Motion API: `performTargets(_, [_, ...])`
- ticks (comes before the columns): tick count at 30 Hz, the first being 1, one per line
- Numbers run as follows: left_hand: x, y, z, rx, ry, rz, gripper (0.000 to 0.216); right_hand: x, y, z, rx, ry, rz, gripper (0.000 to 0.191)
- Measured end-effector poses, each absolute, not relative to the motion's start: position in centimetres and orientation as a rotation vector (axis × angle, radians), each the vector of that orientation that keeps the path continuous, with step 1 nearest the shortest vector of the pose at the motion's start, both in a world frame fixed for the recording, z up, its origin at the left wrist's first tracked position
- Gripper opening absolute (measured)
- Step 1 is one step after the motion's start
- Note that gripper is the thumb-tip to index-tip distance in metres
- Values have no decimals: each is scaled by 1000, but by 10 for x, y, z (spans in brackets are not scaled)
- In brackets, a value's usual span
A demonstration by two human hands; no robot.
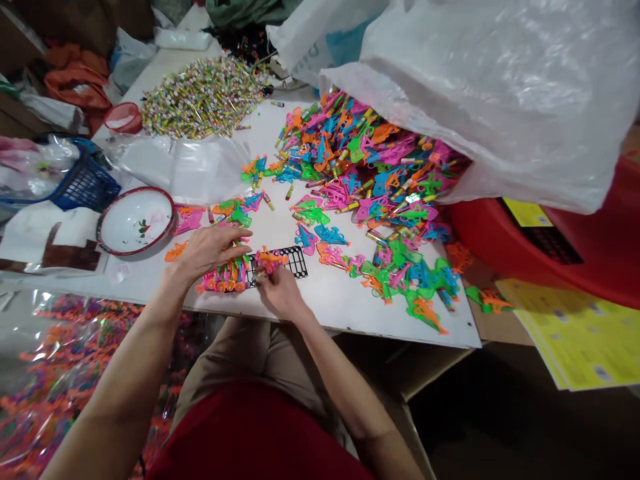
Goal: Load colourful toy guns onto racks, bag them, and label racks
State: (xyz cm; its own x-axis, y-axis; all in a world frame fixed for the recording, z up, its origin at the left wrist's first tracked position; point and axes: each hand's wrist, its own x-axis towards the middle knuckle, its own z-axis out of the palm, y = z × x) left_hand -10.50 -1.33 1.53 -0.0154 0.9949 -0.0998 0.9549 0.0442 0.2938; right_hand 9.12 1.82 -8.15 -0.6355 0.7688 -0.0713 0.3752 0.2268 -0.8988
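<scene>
A black plastic grid rack [299, 262] lies near the table's front edge. Its left part carries a row of small colourful plastic toys [225, 277] in pink, green and orange. My left hand [205, 250] reaches over that row from the left, fingers stretched out and apart, at its back edge. Over the rack's middle, my right hand [283, 291] pinches an orange and pink plastic toy [271, 260] between thumb and fingers. Whether this toy touches the rack I cannot tell. Behind my left hand lie more loose toys [235, 212].
A large heap of plastic toys [350, 153] spills from a white sack [480, 87] at the right. Small printed tubes [205, 97] are piled at the back. An enamel bowl [113, 230], blue basket [93, 177] and clear bags [200, 170] stand left; a red tub [540, 247] is right.
</scene>
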Motion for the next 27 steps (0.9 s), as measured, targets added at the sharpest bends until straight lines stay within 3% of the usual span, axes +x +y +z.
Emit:
performTargets(4, [-108, -16, 10, 2081, 1995, 235, 47, 87, -10, -105, -1022, -2044, 1398, 14])
performTargets(10, [-104, -19, 12, 2142, 2013, 249, 46, 82, -13, -110, -969, -2319, 1030, 9])
performTargets(20, [-97, -14, 13, 2145, 2077, 330, 45, 86, -2, -72, -811, -2800, 896, 16])
performTargets(27, [-95, -15, 13, 2207, 2082, 374, 39, 91, -3, -68, -738, -2755, 898, 18])
